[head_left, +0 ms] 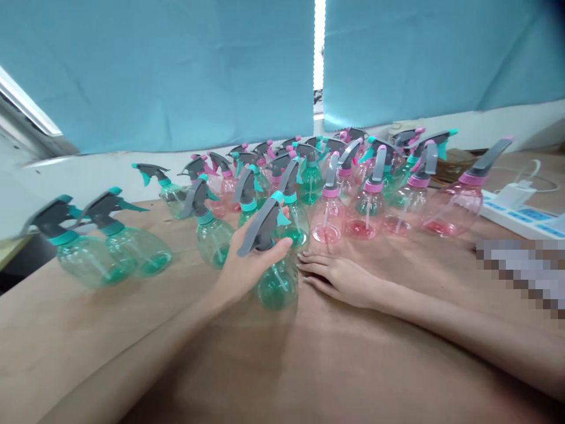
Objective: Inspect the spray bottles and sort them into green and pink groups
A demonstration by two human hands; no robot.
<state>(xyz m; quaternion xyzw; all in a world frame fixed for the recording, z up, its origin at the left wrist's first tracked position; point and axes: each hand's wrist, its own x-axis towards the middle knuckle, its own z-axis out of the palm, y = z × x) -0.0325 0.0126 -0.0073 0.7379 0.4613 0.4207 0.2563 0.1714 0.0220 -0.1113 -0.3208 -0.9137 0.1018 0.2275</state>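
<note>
My left hand (245, 259) is closed round the neck of a green spray bottle (277, 288) with a grey and turquoise trigger head, at the middle of the table. My right hand (338, 275) lies on the tabletop just right of that bottle, palm down, fingers stretched out and holding nothing. Beyond it stand pink spray bottles, the closest being a clear pink one (327, 221). Left of my left hand is another green spray bottle (214, 238). How my left fingers wrap behind the neck is partly hidden.
Two green spray bottles (148, 253) stand at the left of the brown table (198, 365). Several more green and pink ones crowd the back. At the right lie a white power strip (525, 215) with a plugged-in charger and a blurred-out object (525, 271). A blue curtain (176, 70) hangs behind.
</note>
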